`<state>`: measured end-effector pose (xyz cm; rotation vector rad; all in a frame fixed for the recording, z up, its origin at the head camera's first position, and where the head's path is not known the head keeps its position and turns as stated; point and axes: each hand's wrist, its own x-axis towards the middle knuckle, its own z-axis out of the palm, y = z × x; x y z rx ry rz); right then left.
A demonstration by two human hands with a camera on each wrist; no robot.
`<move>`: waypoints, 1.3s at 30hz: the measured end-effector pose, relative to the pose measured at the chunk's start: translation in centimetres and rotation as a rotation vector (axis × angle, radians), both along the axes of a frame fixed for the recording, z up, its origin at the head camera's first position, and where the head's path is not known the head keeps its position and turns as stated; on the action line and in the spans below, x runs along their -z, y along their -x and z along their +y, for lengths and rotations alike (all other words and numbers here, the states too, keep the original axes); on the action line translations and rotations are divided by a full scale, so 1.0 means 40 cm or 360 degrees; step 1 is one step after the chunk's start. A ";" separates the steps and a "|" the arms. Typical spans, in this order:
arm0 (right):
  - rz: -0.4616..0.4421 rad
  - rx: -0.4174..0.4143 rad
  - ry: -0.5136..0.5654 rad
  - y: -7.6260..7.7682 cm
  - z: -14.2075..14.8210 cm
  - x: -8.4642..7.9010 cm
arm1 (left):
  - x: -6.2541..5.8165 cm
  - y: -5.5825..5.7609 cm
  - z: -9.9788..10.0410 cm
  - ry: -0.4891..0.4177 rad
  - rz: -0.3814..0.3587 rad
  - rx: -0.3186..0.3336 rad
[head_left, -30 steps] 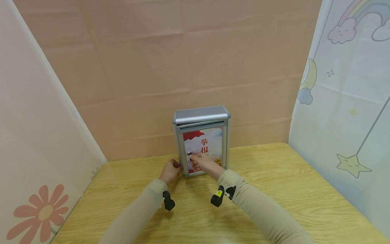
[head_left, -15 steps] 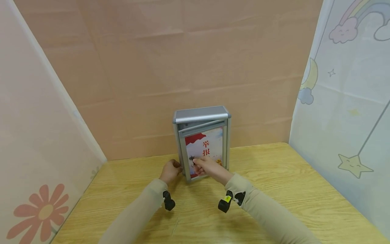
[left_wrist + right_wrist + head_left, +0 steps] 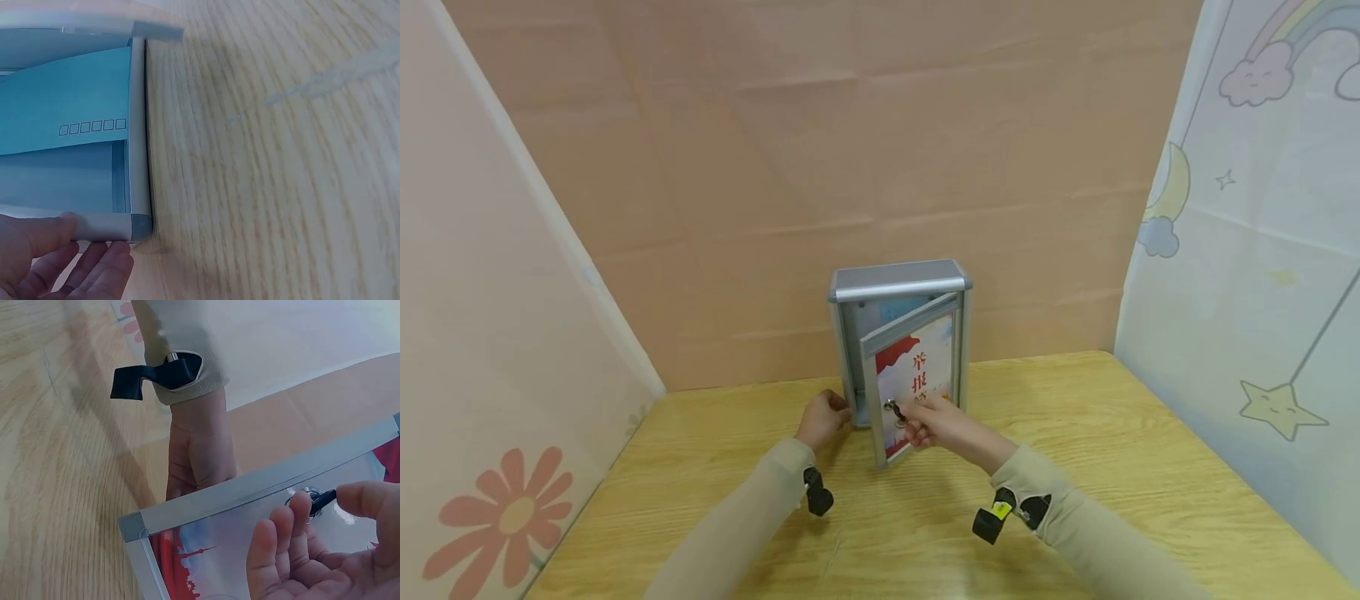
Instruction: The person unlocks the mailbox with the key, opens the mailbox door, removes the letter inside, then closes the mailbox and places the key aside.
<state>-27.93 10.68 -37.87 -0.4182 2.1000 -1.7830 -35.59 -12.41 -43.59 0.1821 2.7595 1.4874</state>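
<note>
A grey metal mailbox (image 3: pixel 895 277) stands upright on the table, its front door (image 3: pixel 891 362) swung partway out on the right side. The door bears a printed sheet with red characters. Thumb and index finger of my right hand (image 3: pixel 946 429) pinch a black-headed key (image 3: pixel 324 501) in the door's lock. My left hand (image 3: pixel 822 418) grips the box's side wall near its lower left corner, thumb on the front edge and fingers outside. Inside the box, a blue envelope (image 3: pixel 69 100) with a row of small squares shows in the left wrist view.
The wood-grain table (image 3: pixel 700 492) spreads around the box on both sides. A peach cloth backdrop (image 3: pixel 760 167) hangs behind. Printed side panels (image 3: pixel 1240 275) bound the table left and right. A black camera (image 3: pixel 156 376) is strapped at the left wrist.
The mailbox door has swung from slightly ajar to clearly open as my right hand moved toward me and to the right with the key. My left hand has stayed on the box.
</note>
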 end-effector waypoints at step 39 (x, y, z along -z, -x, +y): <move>-0.0022 0.0407 -0.0024 -0.073 -0.073 0.079 | 0.006 -0.001 0.004 -0.0014 0.0041 -0.0024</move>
